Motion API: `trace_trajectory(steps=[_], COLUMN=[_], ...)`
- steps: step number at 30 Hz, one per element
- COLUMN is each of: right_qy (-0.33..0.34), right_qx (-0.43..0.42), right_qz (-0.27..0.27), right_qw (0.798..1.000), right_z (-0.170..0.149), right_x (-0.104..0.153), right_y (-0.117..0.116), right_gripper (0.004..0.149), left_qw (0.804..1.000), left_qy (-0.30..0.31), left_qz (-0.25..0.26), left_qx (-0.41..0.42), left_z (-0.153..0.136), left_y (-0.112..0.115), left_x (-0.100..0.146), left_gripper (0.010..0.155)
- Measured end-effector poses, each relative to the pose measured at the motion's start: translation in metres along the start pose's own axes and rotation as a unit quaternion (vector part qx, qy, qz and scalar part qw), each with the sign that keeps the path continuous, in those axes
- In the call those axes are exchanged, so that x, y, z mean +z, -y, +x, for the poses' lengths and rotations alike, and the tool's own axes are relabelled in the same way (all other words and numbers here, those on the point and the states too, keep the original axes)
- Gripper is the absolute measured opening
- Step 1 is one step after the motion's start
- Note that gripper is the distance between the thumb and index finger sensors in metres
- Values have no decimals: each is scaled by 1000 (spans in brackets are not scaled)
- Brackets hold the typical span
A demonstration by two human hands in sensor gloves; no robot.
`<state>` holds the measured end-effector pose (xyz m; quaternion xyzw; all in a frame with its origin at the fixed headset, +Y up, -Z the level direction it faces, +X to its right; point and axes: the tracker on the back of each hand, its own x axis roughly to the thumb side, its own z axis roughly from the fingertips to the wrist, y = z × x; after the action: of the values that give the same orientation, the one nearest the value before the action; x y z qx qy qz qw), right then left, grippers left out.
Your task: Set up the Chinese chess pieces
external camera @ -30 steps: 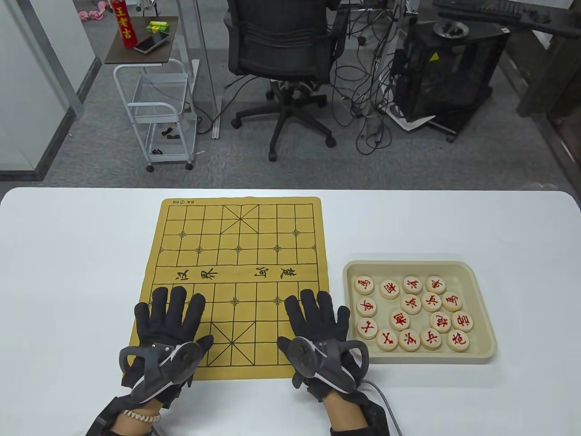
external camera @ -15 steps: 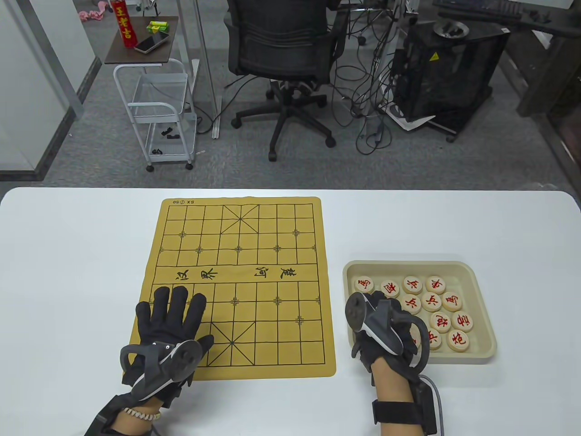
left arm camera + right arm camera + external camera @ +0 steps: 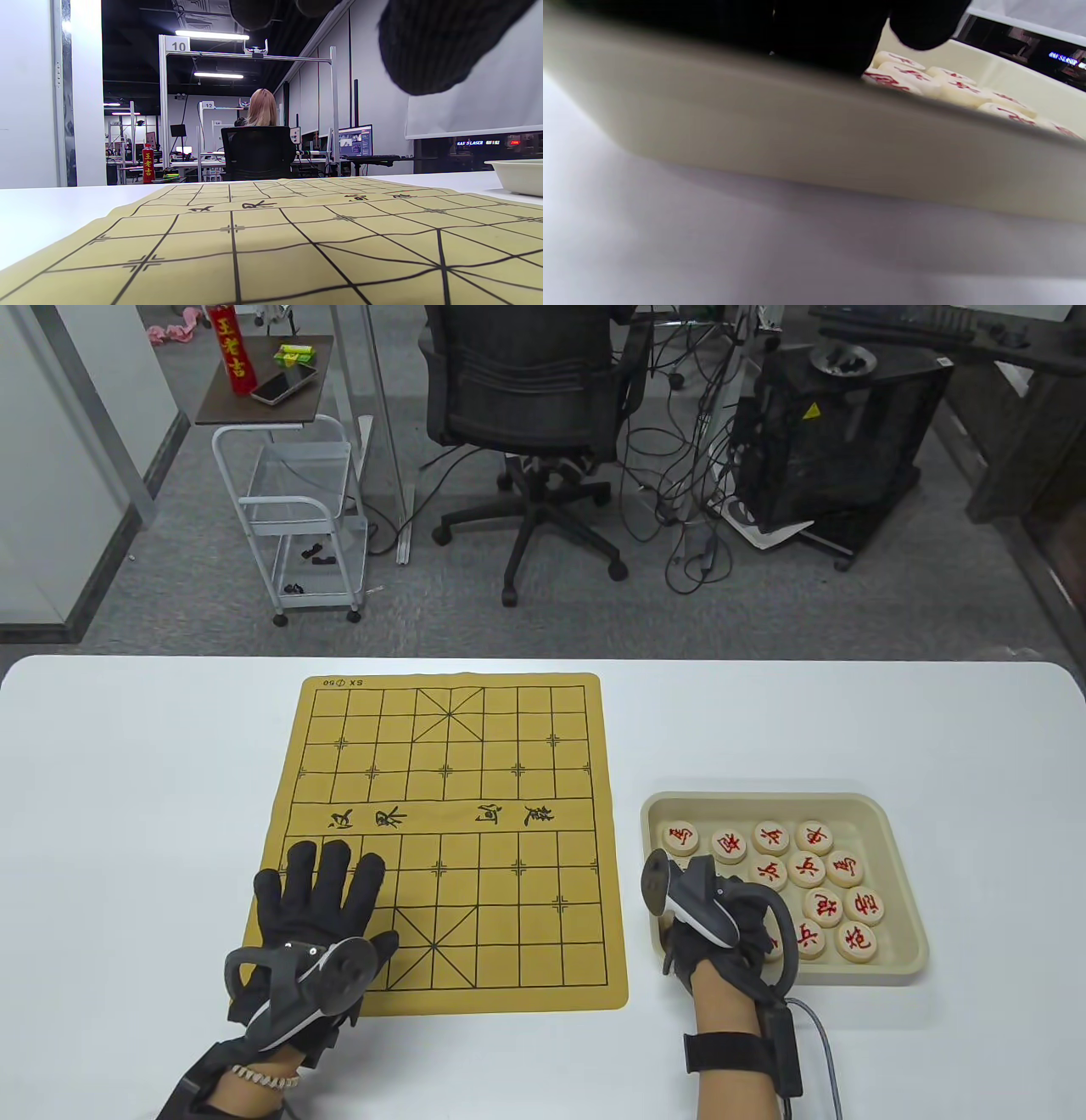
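Black-gloved left hand [image 3: 316, 912] lies flat, fingers spread, on the board [image 3: 475, 814] — right hand [image 3: 721, 925] reaches into the tray [image 3: 899, 976], grip hidden.

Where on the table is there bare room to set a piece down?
The board is bare from its far edge to the near rows, between the left hand at its near-left corner and the tray. The white table left of the board is bare too. The tray is crowded with pieces, and the right hand reaches into it.
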<state>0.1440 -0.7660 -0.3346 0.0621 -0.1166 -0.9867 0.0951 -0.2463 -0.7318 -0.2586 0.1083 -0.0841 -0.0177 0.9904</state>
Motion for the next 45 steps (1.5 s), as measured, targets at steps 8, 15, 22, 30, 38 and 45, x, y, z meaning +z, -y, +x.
trace_trajectory(steps=[8,15,22,30,38,45], right_qy=[-12,99,245,291,206,-43], right_qx=[-12,-82,-69,-2,-55,-16], right_qz=[-92,-164,-143,-104,-106,-68], right_qw=[996,978,956,951,971,997], right_z=[-12,37,131,187,127,26], right_x=[13,51,89,102,93,56], right_y=[17,54,40,0,35,52], right_gripper=[60,61,60,61,62,61], left_qw=[1000,1000,1000,1000,1000,1000], left_qy=[-2,-1,1,-2,-3,-4], left_qz=[1,-2,-3,-7,-9,-12], left_qx=[2,0,-3,-1,-2,-3], left_z=[-1,0,1,0,0,0], left_y=[-1,-1,0,0,0,1], left_x=[0,0,0,0,-1,-1], left_gripper=[92,92,91,91,91,91])
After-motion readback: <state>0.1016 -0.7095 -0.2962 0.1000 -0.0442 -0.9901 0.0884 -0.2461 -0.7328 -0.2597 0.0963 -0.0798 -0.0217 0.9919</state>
